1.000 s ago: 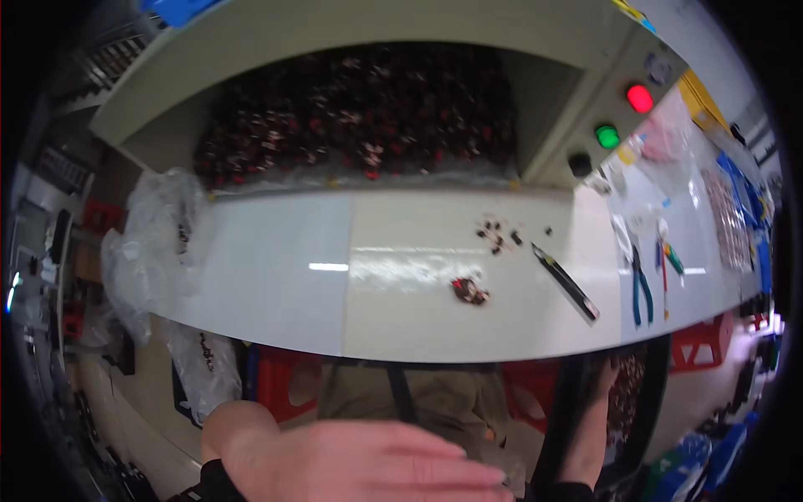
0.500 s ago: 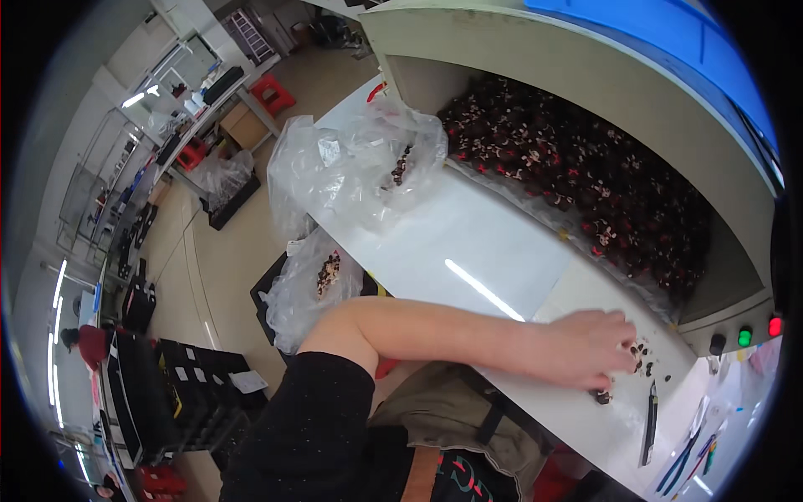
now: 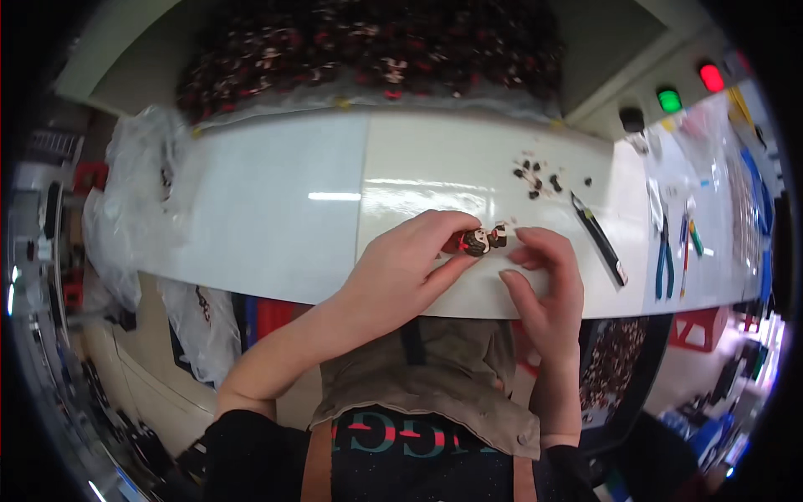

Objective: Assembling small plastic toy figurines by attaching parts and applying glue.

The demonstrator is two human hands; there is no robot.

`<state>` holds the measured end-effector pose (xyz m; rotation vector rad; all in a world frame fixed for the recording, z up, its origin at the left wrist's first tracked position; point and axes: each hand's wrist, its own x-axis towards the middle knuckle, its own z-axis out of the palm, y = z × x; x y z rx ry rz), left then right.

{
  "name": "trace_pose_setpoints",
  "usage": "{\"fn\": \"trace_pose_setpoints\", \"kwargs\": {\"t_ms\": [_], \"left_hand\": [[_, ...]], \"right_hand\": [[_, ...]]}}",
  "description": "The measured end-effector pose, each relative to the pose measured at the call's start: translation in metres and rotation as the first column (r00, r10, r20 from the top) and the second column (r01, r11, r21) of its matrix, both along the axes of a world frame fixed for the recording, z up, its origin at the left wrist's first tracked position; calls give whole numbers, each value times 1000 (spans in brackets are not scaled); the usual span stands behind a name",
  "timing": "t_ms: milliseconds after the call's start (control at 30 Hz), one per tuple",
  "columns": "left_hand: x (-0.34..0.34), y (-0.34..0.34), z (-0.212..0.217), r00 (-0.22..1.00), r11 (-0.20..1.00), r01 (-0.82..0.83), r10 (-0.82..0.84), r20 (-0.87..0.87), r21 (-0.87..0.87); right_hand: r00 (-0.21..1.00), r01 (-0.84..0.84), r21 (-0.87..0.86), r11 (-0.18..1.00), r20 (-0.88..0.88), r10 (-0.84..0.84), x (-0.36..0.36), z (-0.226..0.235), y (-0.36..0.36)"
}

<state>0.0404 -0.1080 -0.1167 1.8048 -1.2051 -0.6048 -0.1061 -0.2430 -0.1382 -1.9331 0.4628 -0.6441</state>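
In the head view, the left hand [image 3: 401, 258] pinches a small brown, red and cream figurine [image 3: 477, 243] between thumb and forefinger above the bench [image 3: 276, 209]; it could slip and drop, as the grip covers only one end. The left forearm slants in from lower left, while the right hand [image 3: 550, 276], half-curled with thumb spread from fingers, hovers just beside the free end.

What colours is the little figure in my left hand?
The figure is dark brown, cream and red; head view shows it best.
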Motion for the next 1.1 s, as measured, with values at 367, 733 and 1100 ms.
{"fn": "trace_pose_setpoints", "kwargs": {"t_ms": [367,733,1100], "left_hand": [[-12,-17,6,909,999,41,-40,-414,-5],[-17,-29,-9,690,983,-52,-92,-718,-176],[-18,-25,-10,752,990,-41,-59,-656,-136]], "right_hand": [[999,-40,58,998,6,39,-7,1,-12],[999,-20,77,997,36,18,-4,-4,-11],[1000,-5,-22,1000,19,6,-4,-6,-9]]}}
